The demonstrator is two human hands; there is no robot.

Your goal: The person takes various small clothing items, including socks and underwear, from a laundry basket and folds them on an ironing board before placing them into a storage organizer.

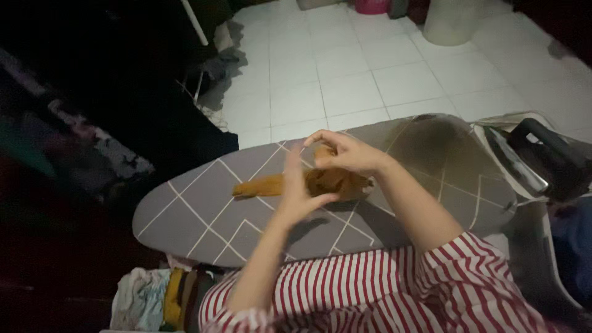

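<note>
Both hands work a small mustard-orange cloth on the grey ironing board with white line pattern.

Left hand: fingers straight and spread upward, palm edge against the bunched middle of the cloth, thumb tip pressed onto it. More a brace than a full grasp.

Right hand: just above and right of the left, fingers curled, tips pinching a fold of the cloth's upper edge. Hands nearly touching at the fingertips.

Cloth: bunched part sits between and under the two hands; a flat tail runs out left of the grip, lying on the board.

Right of the grip, well apart: an iron resting at the board's wide end. Below-left of the grip, past the board edge: a stack of folded clothes. Beyond the grip: white tiled floor. Sleeves are red-and-white striped.
</note>
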